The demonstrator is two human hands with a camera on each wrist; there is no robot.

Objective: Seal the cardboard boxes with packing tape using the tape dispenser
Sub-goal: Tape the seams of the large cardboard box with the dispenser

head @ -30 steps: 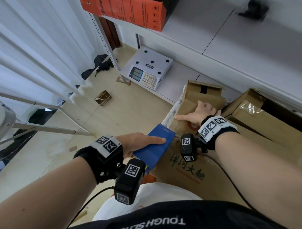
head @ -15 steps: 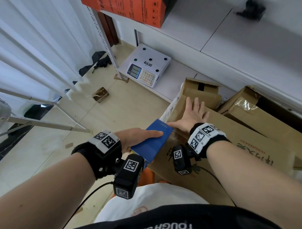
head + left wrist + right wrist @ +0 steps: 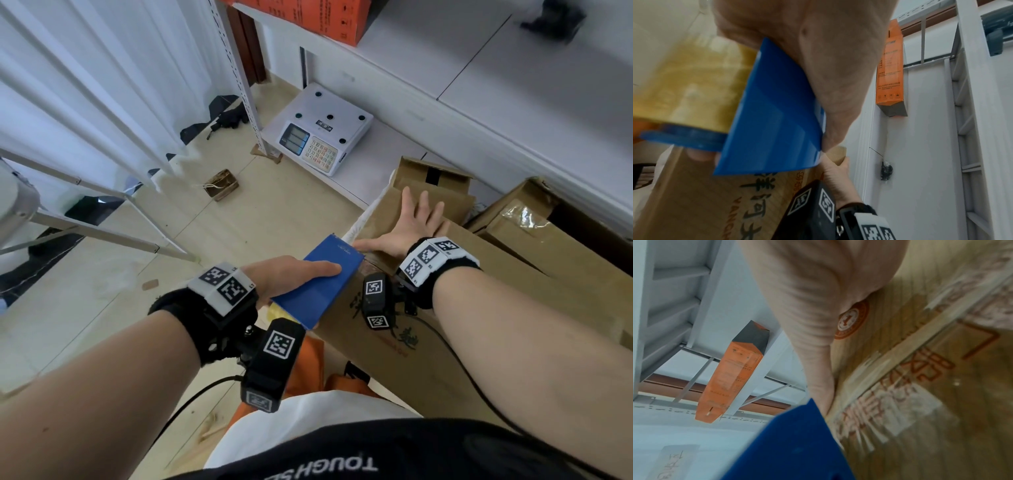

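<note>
Black wrist straps (image 3: 219,329) carry white marker-printed blocks, black cabled cameras (image 3: 272,363); dark shirt apparently reads "TOUGH".

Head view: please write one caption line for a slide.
Left hand holds blue tape dispenser; right hand presses flat on brown cardboard box.

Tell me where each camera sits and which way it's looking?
Head: worn on the head, looking down at the brown cardboard box; both forearms show, left hand holding the blue plastic tape dispenser, right hand flat.
Left wrist: looks along the palm at dispenser and yellowish tape roll.
Right wrist: looks along the palm pressing the box.
Shared: all show dispenser and box.
</note>
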